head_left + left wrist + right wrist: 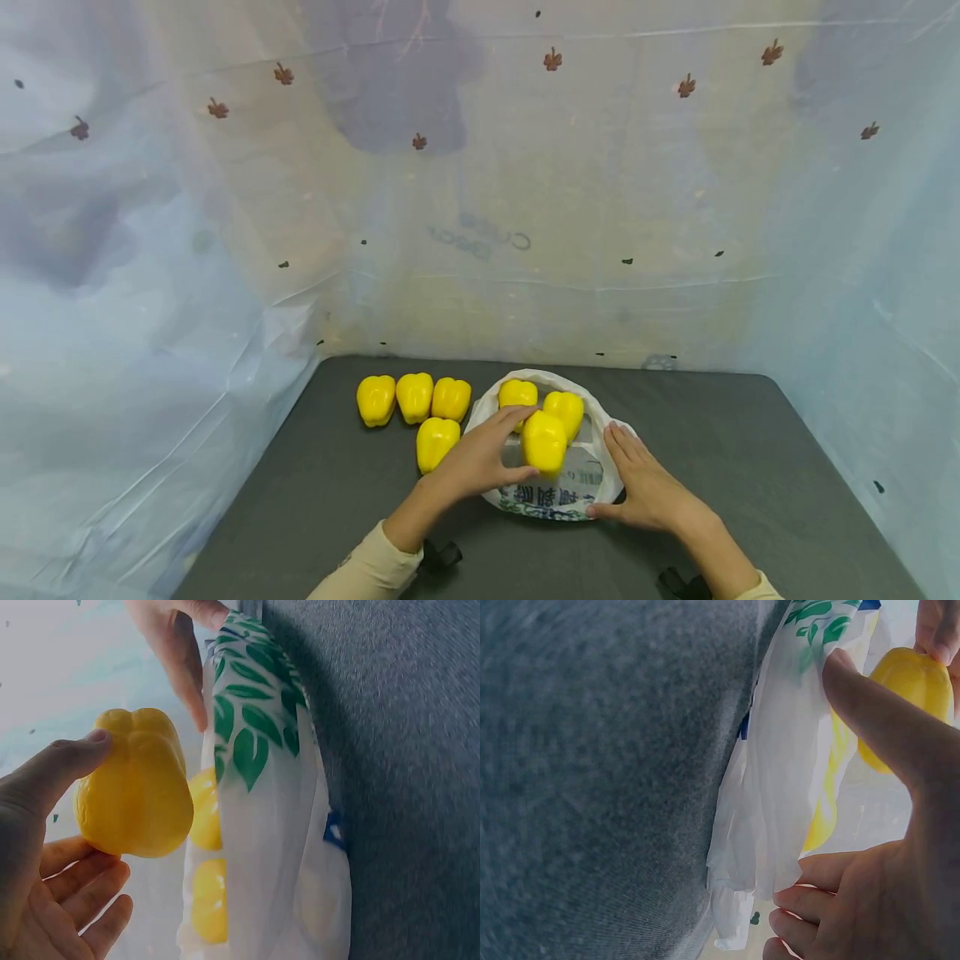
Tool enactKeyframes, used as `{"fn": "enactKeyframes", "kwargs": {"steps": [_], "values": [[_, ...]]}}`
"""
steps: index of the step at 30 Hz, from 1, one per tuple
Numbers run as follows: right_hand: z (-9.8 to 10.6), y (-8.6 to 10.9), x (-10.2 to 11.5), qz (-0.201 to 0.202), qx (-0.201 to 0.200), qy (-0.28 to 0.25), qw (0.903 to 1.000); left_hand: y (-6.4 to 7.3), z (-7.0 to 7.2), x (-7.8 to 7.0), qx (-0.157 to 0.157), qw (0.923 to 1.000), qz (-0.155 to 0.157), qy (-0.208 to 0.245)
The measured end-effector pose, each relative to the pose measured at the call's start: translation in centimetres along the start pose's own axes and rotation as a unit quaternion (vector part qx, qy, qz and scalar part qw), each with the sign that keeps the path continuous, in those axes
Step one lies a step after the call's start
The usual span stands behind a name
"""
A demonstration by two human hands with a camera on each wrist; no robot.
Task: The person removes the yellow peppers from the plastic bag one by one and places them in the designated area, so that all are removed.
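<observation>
My left hand (pixel 480 457) holds a yellow bell pepper (pixel 544 443) between thumb and fingers, over the open mouth of a white plastic bag (pixel 525 510). In the left wrist view the held pepper (pixel 139 787) hangs apart from the bag's side, which carries green leaf prints. Two more yellow bell peppers (pixel 564 408) lie inside the bag toward its far side. My right hand (pixel 648 487) touches the bag's right rim, fingers fairly straight. In the right wrist view its thumb (pixel 855 686) lies against the bag's outer side.
Several yellow bell peppers (pixel 415 398) lie on the dark grey table (pixel 337 500) left of the bag. One of them (pixel 437 442) sits close to the left forearm. A pale printed plastic sheet (pixel 480 208) rises behind the table and along both sides.
</observation>
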State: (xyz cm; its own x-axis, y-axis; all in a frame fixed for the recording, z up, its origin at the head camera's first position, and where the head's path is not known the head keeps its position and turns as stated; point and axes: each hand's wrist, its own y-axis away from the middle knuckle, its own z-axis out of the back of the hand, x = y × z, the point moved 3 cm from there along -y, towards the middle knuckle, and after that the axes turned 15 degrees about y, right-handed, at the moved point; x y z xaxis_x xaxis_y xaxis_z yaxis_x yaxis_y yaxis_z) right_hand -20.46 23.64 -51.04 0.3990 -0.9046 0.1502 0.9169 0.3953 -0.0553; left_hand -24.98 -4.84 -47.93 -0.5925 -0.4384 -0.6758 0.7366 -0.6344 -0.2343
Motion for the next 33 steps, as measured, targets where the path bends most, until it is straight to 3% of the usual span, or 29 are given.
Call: {"fn": "enactKeyframes", "kwargs": {"steps": [18, 33], "values": [[0.2, 0.0, 0.1, 0.01, -0.007, 0.0, 0.9999, 2.2, 3.1, 0.3, -0.031, 0.9994, 0.018, 0.001], [0.2, 0.0, 0.1, 0.003, -0.003, -0.006, 1.0, 4.3, 6.8, 1.9, -0.072, 0.9969, 0.03, 0.005]]}}
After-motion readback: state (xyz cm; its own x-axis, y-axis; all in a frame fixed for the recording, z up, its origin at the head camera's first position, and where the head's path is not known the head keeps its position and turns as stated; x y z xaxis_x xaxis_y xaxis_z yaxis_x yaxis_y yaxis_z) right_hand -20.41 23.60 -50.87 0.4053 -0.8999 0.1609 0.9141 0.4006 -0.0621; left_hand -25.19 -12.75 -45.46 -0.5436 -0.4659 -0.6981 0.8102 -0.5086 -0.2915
